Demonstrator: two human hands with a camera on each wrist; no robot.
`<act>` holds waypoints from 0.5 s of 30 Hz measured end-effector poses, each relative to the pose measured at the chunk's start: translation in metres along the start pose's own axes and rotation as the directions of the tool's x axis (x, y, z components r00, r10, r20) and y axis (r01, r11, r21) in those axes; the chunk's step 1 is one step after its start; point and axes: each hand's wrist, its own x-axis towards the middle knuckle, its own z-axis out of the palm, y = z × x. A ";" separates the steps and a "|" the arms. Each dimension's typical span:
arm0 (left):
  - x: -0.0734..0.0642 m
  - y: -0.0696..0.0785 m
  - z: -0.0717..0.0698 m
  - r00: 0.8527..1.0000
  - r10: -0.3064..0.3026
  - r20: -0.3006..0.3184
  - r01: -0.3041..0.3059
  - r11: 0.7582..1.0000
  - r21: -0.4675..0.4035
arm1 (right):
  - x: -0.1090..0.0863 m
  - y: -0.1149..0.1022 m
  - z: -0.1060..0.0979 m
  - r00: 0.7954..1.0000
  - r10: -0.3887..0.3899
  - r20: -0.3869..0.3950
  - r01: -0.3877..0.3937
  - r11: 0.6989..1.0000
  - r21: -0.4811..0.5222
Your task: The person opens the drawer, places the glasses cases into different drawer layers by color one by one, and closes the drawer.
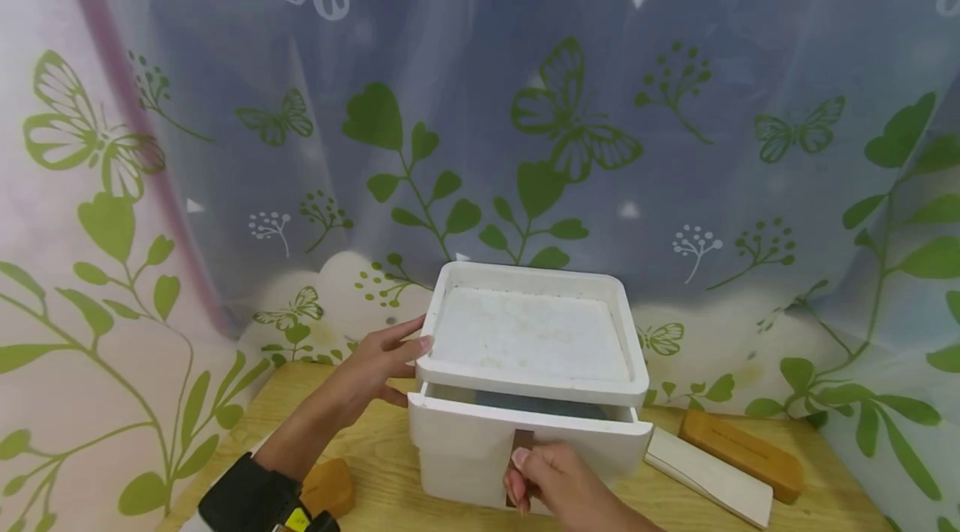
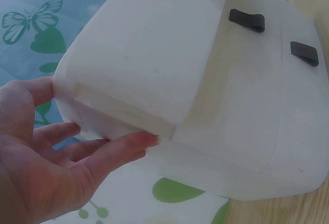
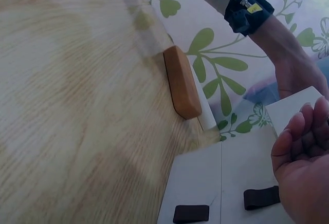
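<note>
A white drawer box [image 1: 525, 332] with a rimmed top stands on the wooden table, its top drawer [image 1: 465, 424] partly pulled out. Something blue-grey [image 1: 540, 405] shows through the drawer's gap. My right hand [image 1: 555, 474] pinches the dark pull tab [image 1: 523, 437] on that drawer's front, thumb over it and fingers curled. With fingers spread and fairly straight, my left hand [image 1: 378, 365] rests against the box's left side. Two lower drawers carry dark tabs [image 2: 248, 20] in the left wrist view. The right hand [image 3: 306, 162] hides the top tab in the right wrist view.
Right of the box lie an orange-brown case [image 1: 742, 453] and a long off-white case [image 1: 708, 475], side by side. Another orange-brown case [image 1: 330, 486] sits by the left forearm. A curtain [image 1: 480, 98] printed with butterflies and leaves hangs directly behind the box.
</note>
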 end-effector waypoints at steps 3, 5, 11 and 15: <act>0.000 -0.001 -0.001 1.000 -0.005 0.009 0.005 1.000 -0.018 | 0.003 0.001 -0.002 1.000 -0.018 -0.014 0.018 1.000 -0.001; 0.000 -0.002 -0.001 1.000 -0.004 0.016 0.004 1.000 -0.025 | 0.005 0.002 -0.002 0.999 -0.027 -0.022 0.027 1.000 -0.003; 0.000 -0.003 -0.002 1.000 0.003 0.022 -0.003 1.000 -0.030 | 0.010 0.002 -0.004 0.999 -0.034 -0.038 0.034 0.999 0.005; 0.000 -0.002 -0.002 1.000 0.003 0.024 -0.003 1.000 -0.029 | 0.013 0.001 -0.006 0.998 -0.023 -0.059 0.023 1.000 0.006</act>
